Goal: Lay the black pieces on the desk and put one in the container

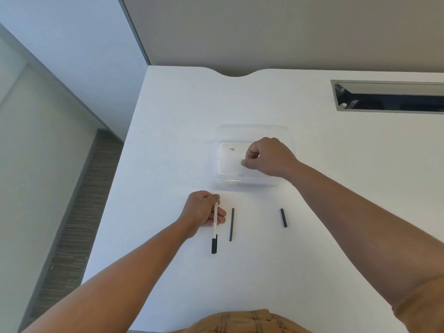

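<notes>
A white pen (215, 218) with a black cap at its near end is pinched in the left hand (203, 212), thumb and curled fingers closed round the upper part of the barrel, so that the capped end is left hanging free over the surface (168, 140), pointing back toward the person; whether it touches the surface cannot be told. The grip near the far end seems suited to lifting the pen rather than writing with it. The right hand (269, 157) is held over a clear plastic container (221, 169), which stands just beyond the pen, its fingers curled with thumb and forefinger brought together as if something small were pinched; nothing can be made out between them, so whether anything is held cannot be told. A tiny dark speck (232, 149) is seen in the container's far left corner. Just to the right of the pen a thin dark stick (231, 224) is laid flat, roughly parallel to it, and well apart to the right a shorter black piece (283, 217) is laid likewise. A recessed metal cable slot (389, 97) is set into the far right of the surface, well clear of both hands. Between the pen and the container nothing is placed, though the right forearm is stretched across the container's near right corner.
</notes>
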Tool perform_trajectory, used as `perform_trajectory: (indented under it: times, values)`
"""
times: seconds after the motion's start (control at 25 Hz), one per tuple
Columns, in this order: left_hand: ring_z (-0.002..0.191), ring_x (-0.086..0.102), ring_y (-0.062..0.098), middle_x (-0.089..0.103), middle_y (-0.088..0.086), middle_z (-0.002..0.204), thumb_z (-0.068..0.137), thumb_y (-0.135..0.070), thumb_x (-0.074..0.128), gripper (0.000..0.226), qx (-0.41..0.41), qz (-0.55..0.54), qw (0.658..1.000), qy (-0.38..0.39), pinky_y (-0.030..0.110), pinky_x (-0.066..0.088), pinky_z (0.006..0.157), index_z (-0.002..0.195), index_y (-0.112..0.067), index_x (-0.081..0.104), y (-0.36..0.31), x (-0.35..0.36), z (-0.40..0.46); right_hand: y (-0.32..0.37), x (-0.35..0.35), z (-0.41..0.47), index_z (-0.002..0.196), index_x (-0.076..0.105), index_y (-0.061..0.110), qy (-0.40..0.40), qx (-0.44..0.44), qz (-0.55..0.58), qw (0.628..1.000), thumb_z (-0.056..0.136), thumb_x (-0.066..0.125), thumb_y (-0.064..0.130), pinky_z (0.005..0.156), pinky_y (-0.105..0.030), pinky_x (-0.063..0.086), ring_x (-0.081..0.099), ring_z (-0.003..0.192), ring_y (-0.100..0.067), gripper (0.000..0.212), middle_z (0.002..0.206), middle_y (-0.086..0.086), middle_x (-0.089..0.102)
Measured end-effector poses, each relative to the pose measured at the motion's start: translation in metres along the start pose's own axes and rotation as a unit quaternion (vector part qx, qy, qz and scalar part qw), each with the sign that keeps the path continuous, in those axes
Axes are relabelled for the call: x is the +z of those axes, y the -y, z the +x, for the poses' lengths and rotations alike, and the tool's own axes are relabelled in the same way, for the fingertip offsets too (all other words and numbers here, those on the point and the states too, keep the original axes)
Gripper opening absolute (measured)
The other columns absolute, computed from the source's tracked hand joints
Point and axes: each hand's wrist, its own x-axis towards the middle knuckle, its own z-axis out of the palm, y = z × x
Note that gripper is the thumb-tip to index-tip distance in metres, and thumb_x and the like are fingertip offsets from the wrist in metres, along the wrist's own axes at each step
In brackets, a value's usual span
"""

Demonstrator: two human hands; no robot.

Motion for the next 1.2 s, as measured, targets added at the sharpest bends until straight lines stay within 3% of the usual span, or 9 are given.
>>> perform_trajectory:
  times: [0.08, 0.24, 0.36, 0.48, 0.68, 1.08, 1.2]
  values:
    - [0.057, 0.073, 0.033, 0.076, 0.023, 0.075, 0.098, -0.021, 0.058, 0.02, 0.012, 0.004, 1.0, -0.002, 0.03, 0.057, 0.052, 0.092, -0.002, 0.061, 0.002, 0.001, -0.002, 0.002, 0.004, -0.019, 0.074, 0.068, 0.024, -0.094, -0.025, 0.059, 0.993, 0.085, 0.071, 0.041, 0.062, -0.029, 0.049, 0.06, 0.066, -0.003, 0.02, 0.076, 0.012, 0.071]
    - [0.059, 0.073, 0.031, 0.077, 0.019, 0.075, 0.1, -0.022, 0.056, 0.021, 0.041, 0.015, 0.999, -0.009, 0.03, 0.059, 0.054, 0.097, -0.001, 0.061, 0.008, 0.003, -0.008, 0.008, 0.024, -0.061, 0.074, 0.065, 0.029, -0.184, -0.074, 0.107, 0.974, 0.086, 0.064, 0.042, 0.061, -0.029, 0.049, 0.058, 0.064, -0.005, 0.018, 0.07, 0.016, 0.064]
    - [0.064, 0.075, 0.03, 0.078, 0.018, 0.079, 0.101, -0.022, 0.056, 0.02, 0.053, 0.0, 0.999, -0.01, 0.03, 0.059, 0.057, 0.1, -0.002, 0.062, 0.014, 0.003, -0.013, 0.009, 0.047, -0.082, 0.077, 0.067, 0.028, -0.171, -0.078, 0.102, 0.977, 0.085, 0.063, 0.038, 0.061, -0.029, 0.05, 0.058, 0.063, -0.006, 0.014, 0.069, 0.012, 0.064]
    - [0.067, 0.076, 0.028, 0.079, 0.016, 0.082, 0.102, -0.023, 0.058, 0.022, 0.064, -0.008, 0.998, -0.015, 0.028, 0.059, 0.057, 0.101, -0.002, 0.062, 0.02, 0.002, -0.021, 0.006, 0.075, -0.095, 0.077, 0.068, 0.026, -0.109, -0.043, 0.076, 0.99, 0.085, 0.064, 0.034, 0.063, -0.03, 0.051, 0.057, 0.061, -0.006, 0.012, 0.068, 0.009, 0.067]
    - [0.066, 0.076, 0.025, 0.08, 0.011, 0.082, 0.097, -0.023, 0.068, 0.02, 0.075, -0.007, 0.997, -0.014, 0.028, 0.059, 0.056, 0.097, -0.003, 0.065, 0.032, -0.001, -0.037, 0.005, 0.113, -0.104, 0.079, 0.069, 0.021, -0.026, 0.031, 0.019, 0.999, 0.086, 0.063, 0.037, 0.064, -0.032, 0.051, 0.064, 0.072, -0.02, 0.018, 0.073, 0.006, 0.069]
    - [0.077, 0.078, 0.022, 0.081, 0.008, 0.087, 0.09, -0.01, 0.075, 0.013, 0.089, -0.014, 0.996, 0.001, 0.027, 0.061, 0.064, 0.1, -0.005, 0.068, 0.045, -0.007, -0.055, 0.015, 0.132, -0.105, 0.081, 0.066, 0.014, -0.021, 0.098, -0.013, 0.995, 0.086, 0.064, 0.04, 0.067, -0.034, 0.054, 0.067, 0.078, -0.027, 0.027, 0.08, -0.002, 0.07]
    - [0.077, 0.077, 0.022, 0.078, 0.009, 0.083, 0.086, -0.007, 0.079, 0.016, 0.12, -0.008, 0.993, -0.008, 0.035, 0.062, 0.076, 0.098, -0.006, 0.069, 0.045, -0.006, -0.06, 0.008, 0.136, -0.11, 0.076, 0.064, 0.014, -0.006, 0.103, -0.004, 0.995, 0.085, 0.061, 0.032, 0.06, -0.032, 0.05, 0.066, 0.076, -0.028, 0.021, 0.077, -0.003, 0.07]
